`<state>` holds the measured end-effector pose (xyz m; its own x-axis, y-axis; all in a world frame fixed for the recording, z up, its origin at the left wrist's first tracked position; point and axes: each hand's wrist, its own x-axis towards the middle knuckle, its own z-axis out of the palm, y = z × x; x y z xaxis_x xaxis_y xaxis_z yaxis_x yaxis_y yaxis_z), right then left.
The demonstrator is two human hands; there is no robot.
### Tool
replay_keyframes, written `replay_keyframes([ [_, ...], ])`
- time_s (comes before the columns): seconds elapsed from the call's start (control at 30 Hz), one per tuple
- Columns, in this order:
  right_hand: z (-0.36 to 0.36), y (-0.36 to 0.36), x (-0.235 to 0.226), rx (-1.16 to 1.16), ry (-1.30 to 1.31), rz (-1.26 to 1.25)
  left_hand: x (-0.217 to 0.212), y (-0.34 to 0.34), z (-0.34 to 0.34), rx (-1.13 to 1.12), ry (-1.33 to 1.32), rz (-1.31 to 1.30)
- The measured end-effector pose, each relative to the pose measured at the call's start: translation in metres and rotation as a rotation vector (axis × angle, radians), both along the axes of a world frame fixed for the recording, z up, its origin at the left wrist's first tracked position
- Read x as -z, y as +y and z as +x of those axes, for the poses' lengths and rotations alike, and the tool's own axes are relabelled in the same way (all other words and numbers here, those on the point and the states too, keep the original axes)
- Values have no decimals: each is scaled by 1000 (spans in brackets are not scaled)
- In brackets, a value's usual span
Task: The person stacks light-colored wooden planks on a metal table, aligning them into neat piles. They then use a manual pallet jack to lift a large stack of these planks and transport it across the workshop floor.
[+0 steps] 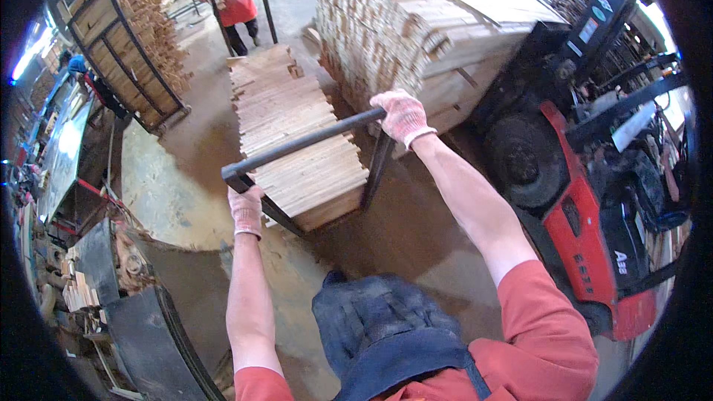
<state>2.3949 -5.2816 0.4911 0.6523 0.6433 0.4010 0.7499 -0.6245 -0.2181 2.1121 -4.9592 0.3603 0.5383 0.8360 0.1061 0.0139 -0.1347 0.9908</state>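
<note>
A low cart loaded with a flat stack of short wooden slats stands in front of me. Its black metal handle bar runs across the near end. My left hand, in a knitted work glove, grips the bar's left corner. My right hand, gloved too, is closed around the bar's right end. Both arms reach forward from orange sleeves over a dark blue apron.
A tall pallet stack of pale boards rises to the right of the cart. A red forklift stands at right. A metal rack of wood pieces is at left. A person in a red apron stands beyond the cart. Machinery lies lower left.
</note>
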Motion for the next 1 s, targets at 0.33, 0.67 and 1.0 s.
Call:
replay_keyframes([
  [0.33,-149,-166,-13,21,19,-58,15,-150,-154,58,-65,-97],
  [0.67,-296,-351,-28,61,6,-127,-22,-359,-297,-9,39,-51],
  [1.0,-452,-532,-30,3,-44,-168,-35,-545,-456,6,209,-27],
])
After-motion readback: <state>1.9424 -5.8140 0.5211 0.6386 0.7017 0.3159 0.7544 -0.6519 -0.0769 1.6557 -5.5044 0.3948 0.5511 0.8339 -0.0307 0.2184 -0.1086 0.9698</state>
